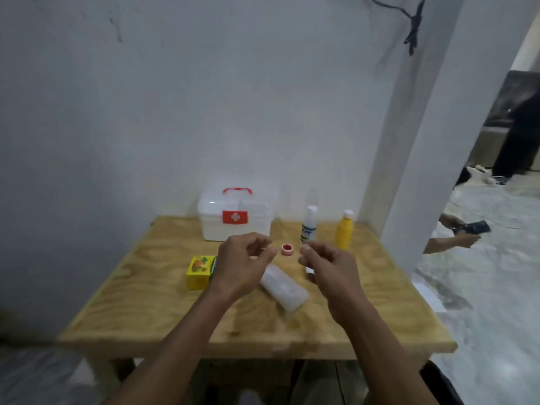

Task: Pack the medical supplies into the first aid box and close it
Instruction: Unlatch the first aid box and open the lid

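A white first aid box (233, 219) with a red handle and a red cross label stands closed at the back of the wooden table (163, 311). To its right stand a white spray bottle (309, 225) and a yellow bottle (344, 230). A small red tape roll (287, 249) lies between my hands. A white bandage roll (284, 287) lies on its side in the middle, and a yellow box (199, 271) sits at the left. My left hand (244, 264) and my right hand (328, 266) hover above the table with loosely curled fingers, holding nothing. A small white item under my right hand is mostly hidden.
A white wall rises right behind the table, and a white pillar (423, 141) stands at the right. Beyond the pillar another person's hands (455, 235) hold a dark phone. The table's front edge is close to me.
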Motion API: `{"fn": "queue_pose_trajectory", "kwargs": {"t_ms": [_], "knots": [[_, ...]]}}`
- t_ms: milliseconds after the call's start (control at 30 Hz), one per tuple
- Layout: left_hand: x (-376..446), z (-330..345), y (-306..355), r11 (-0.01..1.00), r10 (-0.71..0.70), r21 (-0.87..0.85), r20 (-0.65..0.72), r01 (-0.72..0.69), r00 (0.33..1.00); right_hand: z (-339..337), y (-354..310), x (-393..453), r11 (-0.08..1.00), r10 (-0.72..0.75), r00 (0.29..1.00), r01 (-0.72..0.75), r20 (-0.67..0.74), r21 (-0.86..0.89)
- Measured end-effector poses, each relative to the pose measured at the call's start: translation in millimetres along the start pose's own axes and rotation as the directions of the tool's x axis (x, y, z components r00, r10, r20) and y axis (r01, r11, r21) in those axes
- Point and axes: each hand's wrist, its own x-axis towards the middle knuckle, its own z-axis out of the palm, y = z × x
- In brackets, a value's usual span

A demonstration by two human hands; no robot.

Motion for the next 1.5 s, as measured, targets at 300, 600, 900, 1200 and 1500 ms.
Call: {"fn": "queue_pose_trajectory", "kwargs": {"t_ms": [300,600,900,1200,1500], "knots": [[46.4,-44.7,-45.5,0.997,-0.037,0.069,-0.150,0.047,0.988,73.8,3.8,57.2,0.997,-0.036,0.999,0.037,0.018,-0.062],[122.8,-60.0,-101.2,0.982,-0.132,0.082,-0.352,0.170,0.927,110.7,12.9,128.7,0.984,-0.036,0.994,0.017,-0.105,-0.179],[167.3,-54.6,-130.6,0.949,-0.312,-0.099,-0.167,0.299,0.935,136.4,19.6,166.3,0.986,0.018,0.998,-0.028,-0.064,-0.162],[152.7,-49.7,-129.3,0.952,-0.289,-0.143,-0.136,0.270,0.948,132.4,19.2,147.6,0.987,0.017,0.997,-0.028,-0.073,-0.158],[123.6,-47.8,-120.5,0.955,-0.287,-0.129,-0.151,0.269,0.946,117.1,20.6,120.7,0.981,0.024,0.998,-0.035,-0.059,-0.189]]}}
